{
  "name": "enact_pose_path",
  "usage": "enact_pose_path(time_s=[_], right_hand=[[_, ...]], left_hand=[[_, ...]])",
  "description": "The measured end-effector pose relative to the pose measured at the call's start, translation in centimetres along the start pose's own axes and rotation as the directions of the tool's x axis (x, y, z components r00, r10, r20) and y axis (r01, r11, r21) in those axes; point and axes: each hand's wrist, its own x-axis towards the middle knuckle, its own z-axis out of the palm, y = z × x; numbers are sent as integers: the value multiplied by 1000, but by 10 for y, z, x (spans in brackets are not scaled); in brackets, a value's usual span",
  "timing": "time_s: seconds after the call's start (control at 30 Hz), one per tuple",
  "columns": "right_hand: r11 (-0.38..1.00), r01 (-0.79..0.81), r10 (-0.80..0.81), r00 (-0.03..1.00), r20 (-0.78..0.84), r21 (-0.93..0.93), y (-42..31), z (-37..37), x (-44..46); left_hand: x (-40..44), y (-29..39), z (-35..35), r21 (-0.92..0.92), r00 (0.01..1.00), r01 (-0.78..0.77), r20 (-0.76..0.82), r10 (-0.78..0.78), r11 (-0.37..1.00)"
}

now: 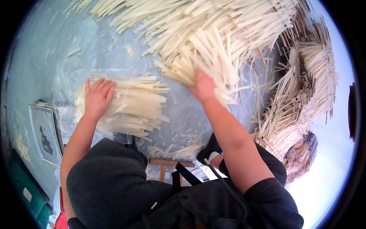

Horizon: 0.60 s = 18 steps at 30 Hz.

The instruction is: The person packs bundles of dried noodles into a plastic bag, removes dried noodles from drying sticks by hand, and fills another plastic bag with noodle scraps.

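A clear plastic bag (61,82) lies on the floor sheet with a bundle of pale flat strips (137,103) in it, their ends sticking out at the right. My left hand (99,95) rests on top of this bundle, fingers spread. Ahead and to the right, my right hand (204,86) reaches into the near edge of a big heap of loose pale strips (213,45). Its fingers are partly hidden at the strips, so its grip cannot be made out.
At the left is a metal platform scale (45,131). Stacked bundles with brown stick-like ends (297,95) line the right side. A small wooden stool (171,163) stands between my legs, with scattered scraps (177,149) before it. Green cloth (23,191) is at the lower left.
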Motion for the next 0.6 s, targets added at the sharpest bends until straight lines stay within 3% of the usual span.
enact_pose_path(time_s=[0.13,0.3,0.53,0.6], right_hand=[[999,37,-37,999,2,-40,-20,2,-31],[968,220,-242,943,-228,-118,-8,-22,-19],[947,293,-317,917,-244,-131,-18,-45,-17],[952,237,-283,923,-260,-195,-18,-36,-18]], left_hand=[[-2,-2,1,-15,1000,-13,-8,13,1000],[-1,-3,2,-5,1000,-12,-3,12,1000],[-1,-4,4,-10,1000,-10,-17,10,1000],[-1,-4,5,-3,1000,-14,-18,14,1000]])
